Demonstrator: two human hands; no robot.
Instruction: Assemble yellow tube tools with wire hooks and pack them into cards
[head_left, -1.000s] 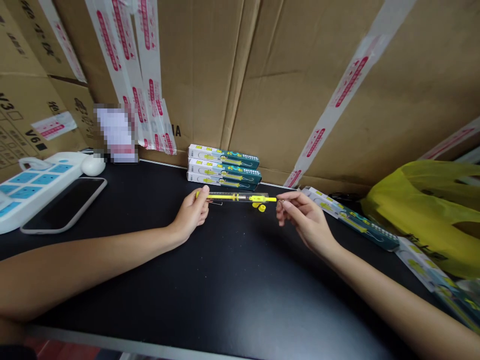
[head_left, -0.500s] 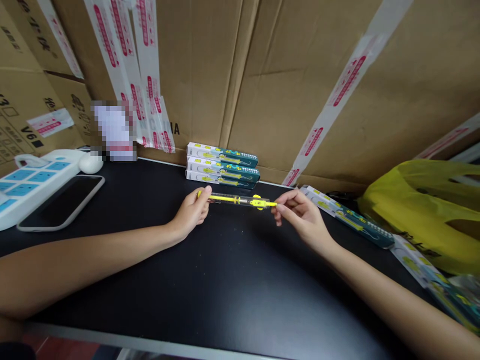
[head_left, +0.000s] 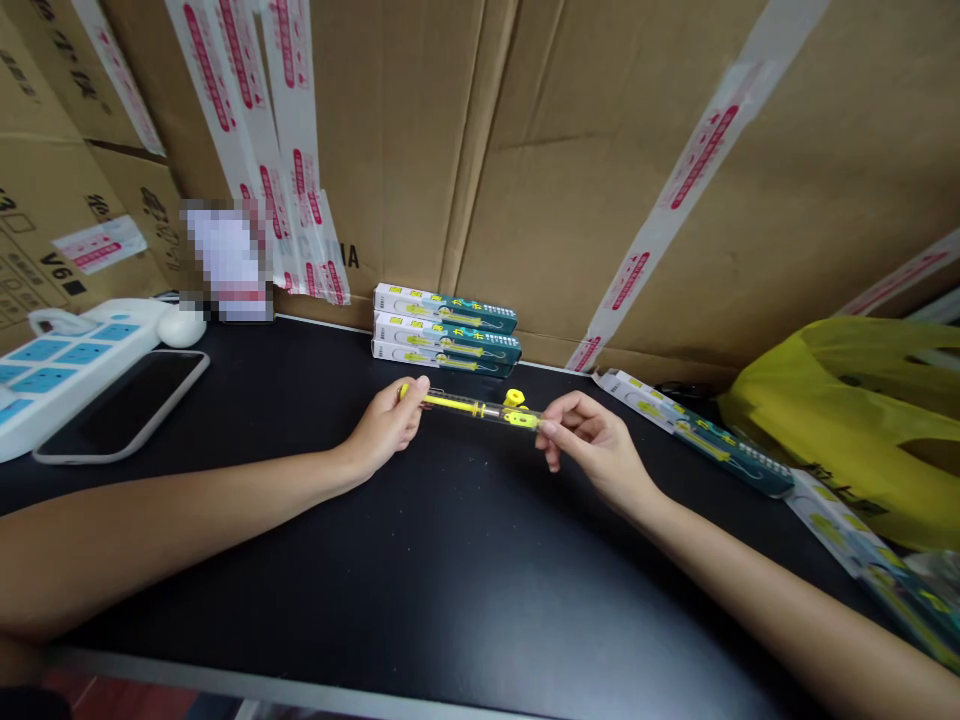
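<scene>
A clear tube with yellow parts inside (head_left: 495, 412) is held level above the black table, between both hands. My left hand (head_left: 386, 425) grips its left end between thumb and fingers, where a yellow tip shows. My right hand (head_left: 589, 438) pinches the right end with thumb and index finger, the other fingers curled loosely. A yellow knob (head_left: 514, 398) stands out from the tube's far side near the right end. What the right fingertips cover is hidden.
Three printed boxes (head_left: 446, 340) are stacked at the cardboard wall (head_left: 600, 180). More boxes (head_left: 697, 435) and a yellow bag (head_left: 847, 420) lie right. A phone (head_left: 124, 405) and power strip (head_left: 67, 365) are on the black table (head_left: 420, 590) at left.
The tube's right end has tilted slightly toward me and the tube has turned, with the knob now on the far side. My right fingers have moved in closer over its right end.
</scene>
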